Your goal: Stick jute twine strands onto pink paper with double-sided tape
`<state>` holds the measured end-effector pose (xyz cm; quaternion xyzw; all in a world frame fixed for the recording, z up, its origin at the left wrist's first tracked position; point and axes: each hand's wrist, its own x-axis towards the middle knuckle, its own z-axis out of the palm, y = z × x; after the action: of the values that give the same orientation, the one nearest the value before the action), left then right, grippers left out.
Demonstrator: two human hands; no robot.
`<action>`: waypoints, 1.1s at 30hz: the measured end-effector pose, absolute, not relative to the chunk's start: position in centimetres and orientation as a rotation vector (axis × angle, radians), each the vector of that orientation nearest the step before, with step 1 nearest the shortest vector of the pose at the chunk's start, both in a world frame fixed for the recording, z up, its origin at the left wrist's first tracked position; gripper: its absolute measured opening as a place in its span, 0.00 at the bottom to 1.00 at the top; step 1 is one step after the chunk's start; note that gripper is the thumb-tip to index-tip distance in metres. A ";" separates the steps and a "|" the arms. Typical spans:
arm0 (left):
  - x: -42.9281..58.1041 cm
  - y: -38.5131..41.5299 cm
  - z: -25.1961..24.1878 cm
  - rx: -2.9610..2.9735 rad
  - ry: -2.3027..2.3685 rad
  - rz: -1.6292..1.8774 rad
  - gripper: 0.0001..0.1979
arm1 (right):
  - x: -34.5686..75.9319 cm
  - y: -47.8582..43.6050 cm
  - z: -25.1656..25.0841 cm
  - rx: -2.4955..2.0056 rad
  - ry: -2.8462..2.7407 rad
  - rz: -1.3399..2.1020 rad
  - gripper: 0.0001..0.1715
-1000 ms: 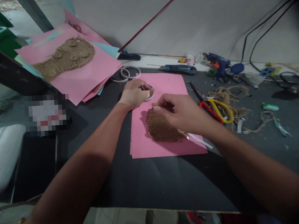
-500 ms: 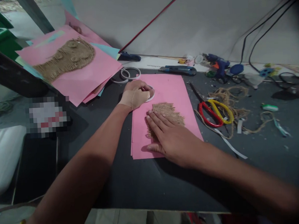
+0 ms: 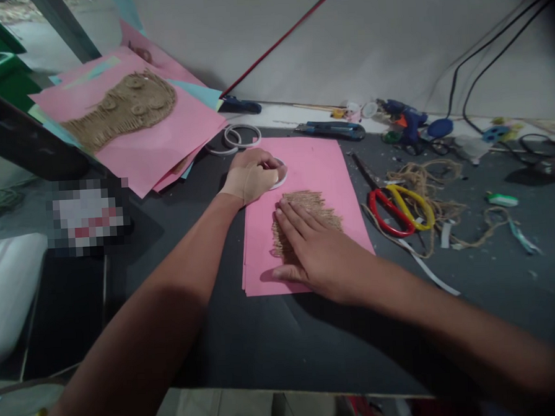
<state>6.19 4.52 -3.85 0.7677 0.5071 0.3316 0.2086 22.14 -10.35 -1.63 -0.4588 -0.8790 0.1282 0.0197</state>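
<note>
My right hand (image 3: 324,249) lies flat on a patch of brown twine rows (image 3: 307,200), fingers stretched forward and thumb out to the side. The twine sits on pink paper (image 3: 312,159), and part of it is hidden under the palm. At the paper's left edge my left hand (image 3: 257,172) is closed, its fingers curled on a white tape roll (image 3: 283,178) that is mostly covered. A tan wrap goes around that hand and wrist. Just behind it lie two white rings (image 3: 243,135), one overlapping the other.
Red-and-yellow-handled scissors (image 3: 392,211) lie right of the paper beside tangled twine (image 3: 445,208). A blue utility knife (image 3: 332,129) and a blue glue gun (image 3: 407,120) are along the wall. Pink sheets bearing a twine shape (image 3: 132,104) are stacked at the back left.
My right hand has shifted very slightly upward and right over the twine, still flat. My left hand stays in place on the tape roll.
</note>
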 end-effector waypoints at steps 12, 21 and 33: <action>6.1 4.4 -3.7 2.131 1.370 0.927 0.06 | 24.4 -8.2 2.0 -1.456 -2.599 0.504 0.57; 6.3 4.5 -4.0 2.124 1.436 0.933 0.08 | 23.2 -8.9 -0.7 -1.286 -2.802 0.447 0.61; 6.3 4.5 -3.8 2.120 1.412 0.939 0.05 | 24.4 -8.3 0.0 -1.334 -2.811 0.484 0.61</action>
<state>6.30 4.48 -3.84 0.7633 0.5083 0.3380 0.2116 24.41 -8.30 -0.04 -0.4238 -0.8926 0.1536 -0.0037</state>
